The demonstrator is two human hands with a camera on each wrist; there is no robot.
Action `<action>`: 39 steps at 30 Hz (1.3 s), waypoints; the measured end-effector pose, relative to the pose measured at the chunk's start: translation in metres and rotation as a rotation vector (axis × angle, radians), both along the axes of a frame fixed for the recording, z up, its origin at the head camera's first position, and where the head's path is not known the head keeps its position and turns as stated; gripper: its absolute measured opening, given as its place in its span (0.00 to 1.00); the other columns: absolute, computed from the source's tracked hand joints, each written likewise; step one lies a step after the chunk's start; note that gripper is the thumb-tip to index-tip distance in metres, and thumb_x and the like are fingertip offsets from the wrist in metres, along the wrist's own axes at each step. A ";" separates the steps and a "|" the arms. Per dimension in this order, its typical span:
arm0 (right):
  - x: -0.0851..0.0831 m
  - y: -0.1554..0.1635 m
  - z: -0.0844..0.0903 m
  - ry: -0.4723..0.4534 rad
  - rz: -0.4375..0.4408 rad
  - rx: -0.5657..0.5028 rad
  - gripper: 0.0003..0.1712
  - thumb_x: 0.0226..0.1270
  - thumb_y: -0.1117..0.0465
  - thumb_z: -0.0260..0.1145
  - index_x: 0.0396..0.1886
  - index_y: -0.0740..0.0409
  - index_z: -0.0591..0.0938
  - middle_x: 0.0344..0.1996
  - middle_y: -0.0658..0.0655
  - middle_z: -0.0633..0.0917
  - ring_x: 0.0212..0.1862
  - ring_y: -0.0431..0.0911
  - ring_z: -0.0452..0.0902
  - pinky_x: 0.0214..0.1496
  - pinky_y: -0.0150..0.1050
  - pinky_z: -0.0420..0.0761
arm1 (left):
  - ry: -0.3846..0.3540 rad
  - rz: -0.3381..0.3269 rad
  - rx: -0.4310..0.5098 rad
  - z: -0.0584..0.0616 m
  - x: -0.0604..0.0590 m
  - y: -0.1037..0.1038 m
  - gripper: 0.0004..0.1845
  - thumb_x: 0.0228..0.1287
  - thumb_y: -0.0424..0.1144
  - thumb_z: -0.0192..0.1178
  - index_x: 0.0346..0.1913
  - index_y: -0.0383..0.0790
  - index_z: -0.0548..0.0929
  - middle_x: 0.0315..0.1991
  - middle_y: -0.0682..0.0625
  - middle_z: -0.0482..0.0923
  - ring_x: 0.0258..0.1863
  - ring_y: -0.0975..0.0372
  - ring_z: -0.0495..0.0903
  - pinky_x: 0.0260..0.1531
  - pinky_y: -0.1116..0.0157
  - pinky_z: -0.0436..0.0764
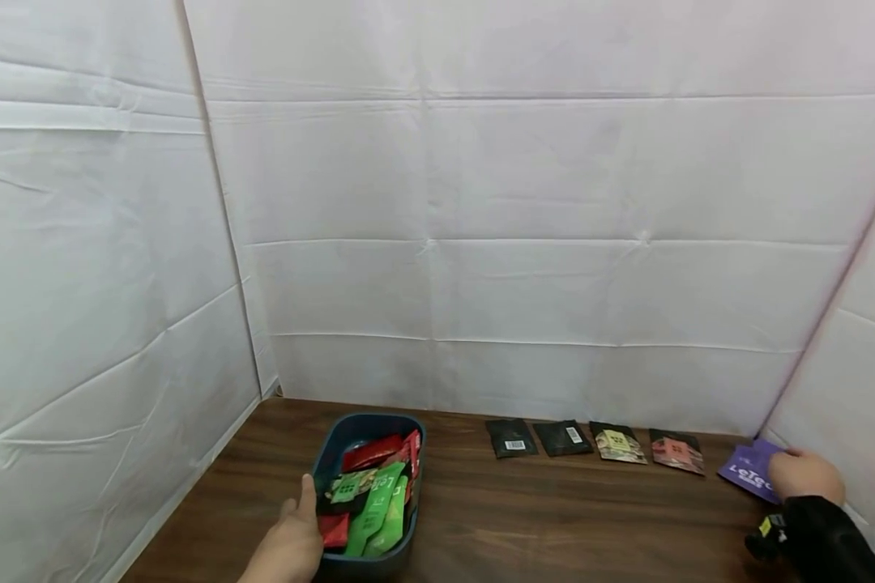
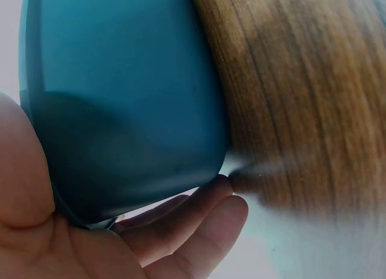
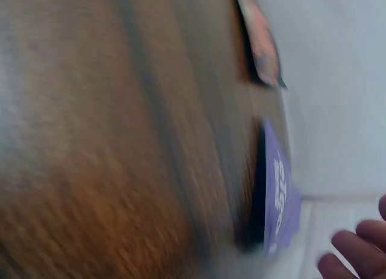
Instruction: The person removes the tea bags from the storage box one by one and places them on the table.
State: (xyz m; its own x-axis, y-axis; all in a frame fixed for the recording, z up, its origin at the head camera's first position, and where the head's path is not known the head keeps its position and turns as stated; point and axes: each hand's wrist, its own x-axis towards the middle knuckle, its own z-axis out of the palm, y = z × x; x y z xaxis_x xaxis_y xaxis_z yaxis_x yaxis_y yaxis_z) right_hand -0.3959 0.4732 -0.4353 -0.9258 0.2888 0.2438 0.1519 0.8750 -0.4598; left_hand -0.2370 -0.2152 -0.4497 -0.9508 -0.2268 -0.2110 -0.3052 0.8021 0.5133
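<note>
Purple sachet [image 1: 749,474]: flat, white lettering, far right of the blue tray [image 1: 333,449] on the wooden table [image 1: 554,518], closing a row of four dark sachets [image 1: 593,442]. Right hand [image 1: 804,475] rests over its right edge; grip indeterminate. Left hand [image 1: 289,544], fingers straight, presses the tray's left wall. Tray holds red and green packets [image 1: 375,494].

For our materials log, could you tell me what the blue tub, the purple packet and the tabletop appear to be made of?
Blue tub: probably moulded plastic, with smooth, matte teal walls and rounded corners. Purple packet: likely a thin printed foil or plastic sachet, flat with white lettering. Tabletop: dark wood or wood-look laminate; grain streaks show, but which one is unclear.
</note>
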 end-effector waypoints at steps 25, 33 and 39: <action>0.021 -0.407 0.057 0.949 0.968 0.591 0.39 0.78 0.40 0.46 0.76 0.63 0.62 0.75 0.64 0.60 0.74 0.58 0.55 0.69 0.61 0.53 | -0.038 0.014 0.014 0.006 0.000 0.001 0.37 0.71 0.28 0.50 0.77 0.27 0.45 0.55 0.26 0.67 0.51 0.40 0.76 0.50 0.42 0.75; 0.048 -0.465 0.055 0.635 1.139 0.684 0.54 0.65 0.37 0.66 0.81 0.51 0.53 0.79 0.55 0.52 0.78 0.50 0.43 0.71 0.59 0.53 | -0.026 0.013 0.011 0.005 -0.001 0.002 0.37 0.70 0.27 0.51 0.77 0.27 0.46 0.58 0.23 0.65 0.54 0.37 0.74 0.51 0.41 0.74; 0.061 -0.486 0.053 0.278 1.235 0.782 0.48 0.66 0.38 0.66 0.80 0.42 0.57 0.78 0.51 0.54 0.78 0.47 0.42 0.72 0.59 0.51 | -0.024 0.019 0.006 0.005 -0.002 0.002 0.37 0.71 0.28 0.52 0.77 0.27 0.47 0.58 0.23 0.65 0.54 0.36 0.74 0.50 0.41 0.74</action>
